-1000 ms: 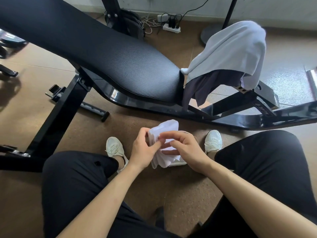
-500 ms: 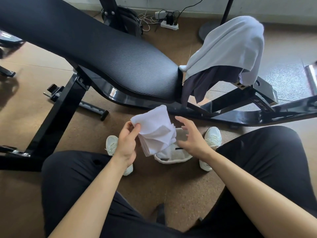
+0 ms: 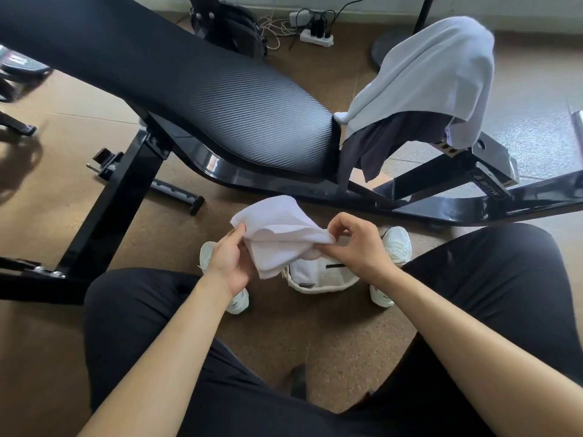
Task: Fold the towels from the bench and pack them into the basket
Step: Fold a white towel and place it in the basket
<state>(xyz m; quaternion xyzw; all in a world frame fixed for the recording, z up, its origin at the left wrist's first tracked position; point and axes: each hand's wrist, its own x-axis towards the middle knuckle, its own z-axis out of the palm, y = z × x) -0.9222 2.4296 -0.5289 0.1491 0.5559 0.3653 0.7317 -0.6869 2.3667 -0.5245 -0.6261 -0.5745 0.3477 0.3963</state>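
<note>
Left hand (image 3: 232, 260): forearm reaches forward from the lower left, palm turned inward. The thumb lies on top of the near left edge of the small white terry towel (image 3: 277, 238) and the fingers are curled beneath it, gripping.

Right hand (image 3: 356, 247): forearm comes in from the lower right. Thumb and forefinger pinch the towel's right corner, and the other fingers are curled.

White terry towel: partly folded, with layered edges visible. It is held in the air between both hands, its long axis running roughly left to right, the far left corner raised and a loose end hanging down toward the person. It sits just above the small cream woven basket (image 3: 315, 290).

Basket: on the brown floor (image 3: 284, 335) between the white shoes (image 3: 396, 244), with white fabric showing inside.

Black padded worktop (image 3: 189, 89): a large pale grey towel (image 3: 426, 80) is draped over its right end, with a dark grey cloth (image 3: 378, 143) hanging beneath.
</note>
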